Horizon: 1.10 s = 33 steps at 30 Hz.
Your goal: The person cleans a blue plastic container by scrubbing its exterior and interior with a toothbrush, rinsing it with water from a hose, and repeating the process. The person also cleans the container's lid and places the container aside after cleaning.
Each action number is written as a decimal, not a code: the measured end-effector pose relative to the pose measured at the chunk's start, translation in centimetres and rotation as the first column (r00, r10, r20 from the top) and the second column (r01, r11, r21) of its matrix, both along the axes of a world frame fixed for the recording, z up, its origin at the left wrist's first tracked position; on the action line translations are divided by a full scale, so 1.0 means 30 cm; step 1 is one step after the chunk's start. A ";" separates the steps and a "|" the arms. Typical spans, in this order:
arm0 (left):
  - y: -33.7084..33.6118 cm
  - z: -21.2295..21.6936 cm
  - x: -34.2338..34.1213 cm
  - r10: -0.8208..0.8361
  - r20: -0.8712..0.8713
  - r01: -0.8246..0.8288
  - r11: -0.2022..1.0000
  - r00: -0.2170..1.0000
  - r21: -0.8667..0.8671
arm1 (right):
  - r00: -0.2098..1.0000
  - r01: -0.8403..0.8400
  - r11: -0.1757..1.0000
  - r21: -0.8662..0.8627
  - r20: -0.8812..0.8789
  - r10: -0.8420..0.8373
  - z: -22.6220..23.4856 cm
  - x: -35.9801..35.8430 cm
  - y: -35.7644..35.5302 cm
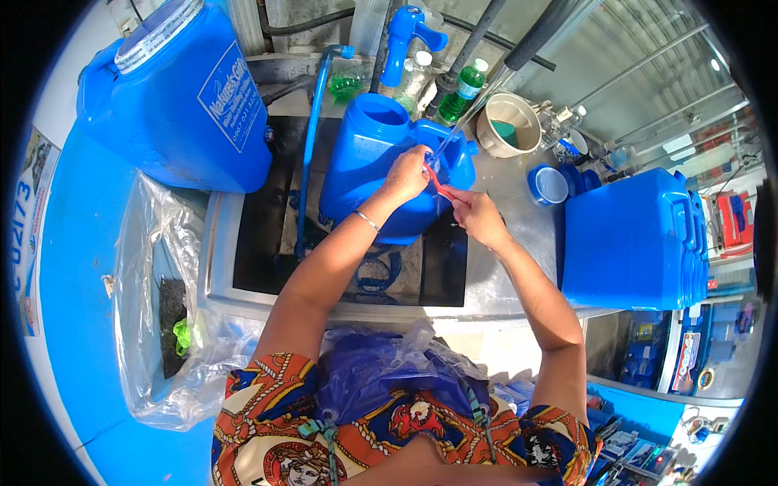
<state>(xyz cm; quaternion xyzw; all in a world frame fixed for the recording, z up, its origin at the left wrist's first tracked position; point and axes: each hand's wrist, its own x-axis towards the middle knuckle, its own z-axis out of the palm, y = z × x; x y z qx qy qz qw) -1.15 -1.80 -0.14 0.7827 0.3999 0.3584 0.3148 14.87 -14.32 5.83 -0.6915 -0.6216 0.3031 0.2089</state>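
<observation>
1. A thin red strip (438, 183) is held between the two hands over a blue water jug (381, 166) that stands in a dark steel sink (259, 243); the strip lies right at the jug's handle side.
2. The left hand (407, 174) is closed on the strip's upper end and rests against the jug; the right hand (476, 215) is pinched shut on its lower end, just beside the jug.
3. A large blue jug (174, 93) with a white rectangular label is seen tilted at the sink's left corner; a blue rectangular container (628, 239) stands on the counter (519, 243) to the right.
4. A beige cup (509, 123), a blue cap (549, 185) and green-capped bottles (463, 93) are set behind, on the counter.
5. A clear plastic bag (162, 324) hangs at the left.
</observation>
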 end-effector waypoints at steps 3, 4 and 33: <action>0.007 -0.008 0.001 -0.147 0.017 0.147 0.952 0.989 -0.269 | 0.970 -0.115 0.982 0.151 0.232 0.078 0.030 0.044 0.015; 0.013 -0.012 -0.001 -0.216 0.052 0.219 0.904 0.975 -0.368 | 0.900 -0.194 0.961 0.197 0.425 0.094 0.046 0.067 0.021; -0.039 -0.031 -0.034 0.198 0.403 0.151 0.712 0.894 -0.686 | 0.995 -0.082 0.996 0.038 -0.049 0.084 -0.010 -0.108 0.350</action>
